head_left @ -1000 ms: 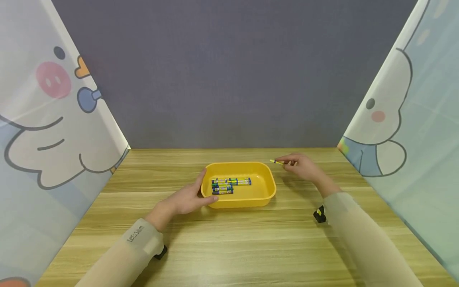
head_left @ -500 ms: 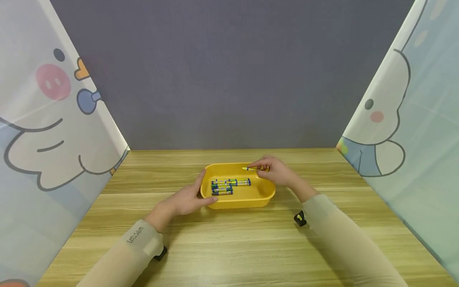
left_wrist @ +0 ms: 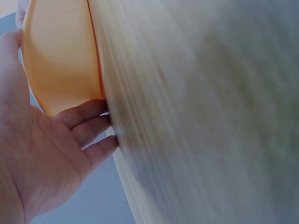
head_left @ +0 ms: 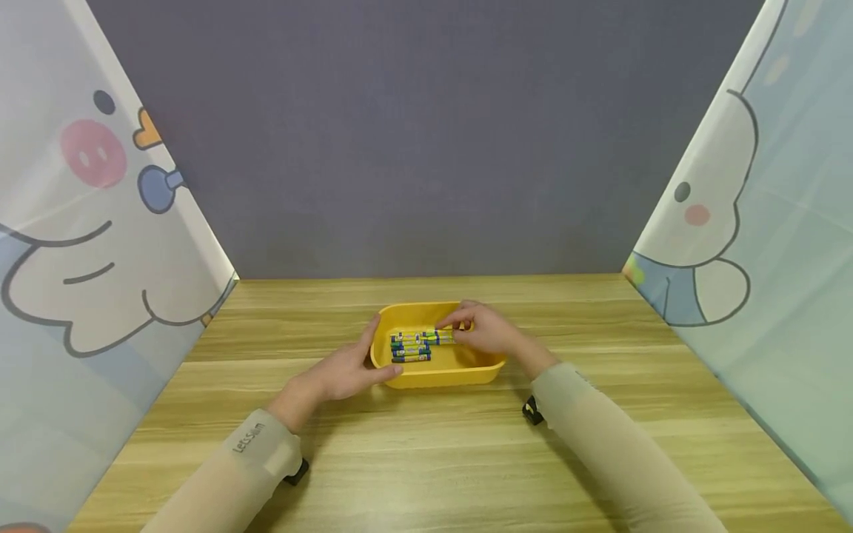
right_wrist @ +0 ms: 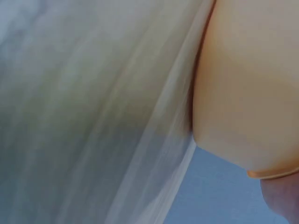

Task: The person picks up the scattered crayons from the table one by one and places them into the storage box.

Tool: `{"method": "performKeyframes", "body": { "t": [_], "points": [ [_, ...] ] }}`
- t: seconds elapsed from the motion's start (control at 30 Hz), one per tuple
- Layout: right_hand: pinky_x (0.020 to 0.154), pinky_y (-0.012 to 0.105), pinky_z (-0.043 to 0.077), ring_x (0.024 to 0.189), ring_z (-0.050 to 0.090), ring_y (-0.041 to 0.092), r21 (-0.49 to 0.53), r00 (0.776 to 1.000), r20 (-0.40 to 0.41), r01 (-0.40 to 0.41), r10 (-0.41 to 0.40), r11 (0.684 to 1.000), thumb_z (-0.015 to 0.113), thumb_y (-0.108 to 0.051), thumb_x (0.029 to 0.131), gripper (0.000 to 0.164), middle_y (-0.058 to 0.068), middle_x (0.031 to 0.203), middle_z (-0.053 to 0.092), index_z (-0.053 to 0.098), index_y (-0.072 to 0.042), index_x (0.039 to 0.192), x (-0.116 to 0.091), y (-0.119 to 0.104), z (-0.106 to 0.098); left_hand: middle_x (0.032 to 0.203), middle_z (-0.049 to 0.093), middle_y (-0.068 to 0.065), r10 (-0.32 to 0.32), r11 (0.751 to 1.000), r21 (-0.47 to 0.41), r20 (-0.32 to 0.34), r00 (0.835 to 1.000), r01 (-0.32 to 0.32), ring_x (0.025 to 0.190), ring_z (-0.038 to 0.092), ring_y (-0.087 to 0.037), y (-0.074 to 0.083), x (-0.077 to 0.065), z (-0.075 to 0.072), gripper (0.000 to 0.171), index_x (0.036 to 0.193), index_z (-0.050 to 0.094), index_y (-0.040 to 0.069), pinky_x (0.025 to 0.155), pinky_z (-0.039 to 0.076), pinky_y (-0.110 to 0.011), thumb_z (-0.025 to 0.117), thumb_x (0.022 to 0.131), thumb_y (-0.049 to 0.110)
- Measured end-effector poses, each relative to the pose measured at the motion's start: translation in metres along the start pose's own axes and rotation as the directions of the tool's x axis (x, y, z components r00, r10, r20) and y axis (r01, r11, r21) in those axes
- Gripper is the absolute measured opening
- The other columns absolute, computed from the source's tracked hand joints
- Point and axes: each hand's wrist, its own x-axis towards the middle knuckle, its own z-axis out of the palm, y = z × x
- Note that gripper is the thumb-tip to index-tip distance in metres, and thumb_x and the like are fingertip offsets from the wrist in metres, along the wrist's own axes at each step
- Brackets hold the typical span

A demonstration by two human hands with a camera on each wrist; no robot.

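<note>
A shallow yellow plastic basin (head_left: 466,376) sits on the table. In the head view, my left hand (head_left: 341,370) holds the basin's left end, thumb over the front rim and index finger along the back-left side. The left wrist view shows its other fingers (left_wrist: 93,128) against the outer wall, tips at the tabletop. Several crayons (head_left: 411,358) with yellow-and-blue wrappers and green tips lie side by side in the basin's left half. My right hand (head_left: 489,331) reaches over the right rim, pinching a crayon between thumb and index finger low over the others; the fingers mostly cover it.
The wood-grain table (head_left: 400,451) extends around the basin. A dark grey panel (head_left: 426,148) stands behind it, with cartoon-printed curtains (head_left: 106,296) on both sides. Black wrist cameras (head_left: 532,409) hang below the sleeves.
My right hand has come left from beside the basin, over its right rim and down inside, carrying the crayon. The left hand stays at the basin's left end.
</note>
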Motion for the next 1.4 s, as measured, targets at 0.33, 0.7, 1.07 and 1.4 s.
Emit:
{"method": "performKeyframes", "body": {
  "t": [0.33,0.7,1.07,1.4],
  "points": [
    [0.083,0.035,0.053,0.090,0.059,0.012,-0.108,0.999,0.050,-0.016,0.022,0.994,0.069,-0.013,0.100,0.030,-0.005,0.109,0.072,0.087,-0.027,0.119,0.0013,0.0032,0.0009,0.160,0.056,-0.029,0.004,1.000,0.023,-0.011,1.000,-0.004,0.133,0.066,-0.036,0.0014,0.0009,0.0002,0.124,0.178,-0.012,0.023,0.117,0.049,-0.060,0.061,0.097,0.082],
    [0.090,0.036,0.052,0.091,0.058,0.009,-0.283,0.996,0.086,0.019,0.006,0.959,0.070,-0.017,0.101,0.029,-0.012,0.108,0.072,0.086,-0.032,0.119,0.0025,0.0017,0.0047,0.162,0.052,-0.031,0.002,0.999,0.037,-0.018,1.000,-0.002,0.139,0.063,-0.042,0.0018,0.0006,0.0016,0.124,0.178,-0.012,0.023,0.119,0.047,-0.061,0.059,0.096,0.084],
    [0.110,0.047,0.054,0.107,0.067,0.016,-0.373,0.994,0.114,0.047,-0.004,0.926,0.075,-0.019,0.103,0.024,-0.010,0.111,0.076,0.086,-0.031,0.121,0.0010,-0.0020,0.0050,0.161,0.052,-0.033,0.004,1.000,0.031,-0.019,1.000,-0.003,0.139,0.063,-0.043,0.0042,0.0001,0.0002,0.124,0.178,-0.007,0.017,0.119,0.047,-0.061,0.061,0.097,0.081],
    [0.101,0.045,0.057,0.104,0.067,0.015,-0.354,0.992,0.119,0.011,0.033,0.935,0.074,-0.020,0.105,0.024,-0.007,0.114,0.076,0.085,-0.030,0.124,-0.0007,-0.0057,0.0046,0.161,0.054,-0.031,0.009,1.000,0.019,-0.011,1.000,-0.009,0.138,0.064,-0.040,0.0044,-0.0005,-0.0006,0.124,0.178,-0.011,0.022,0.118,0.048,-0.060,0.061,0.097,0.082]
  ]
}}
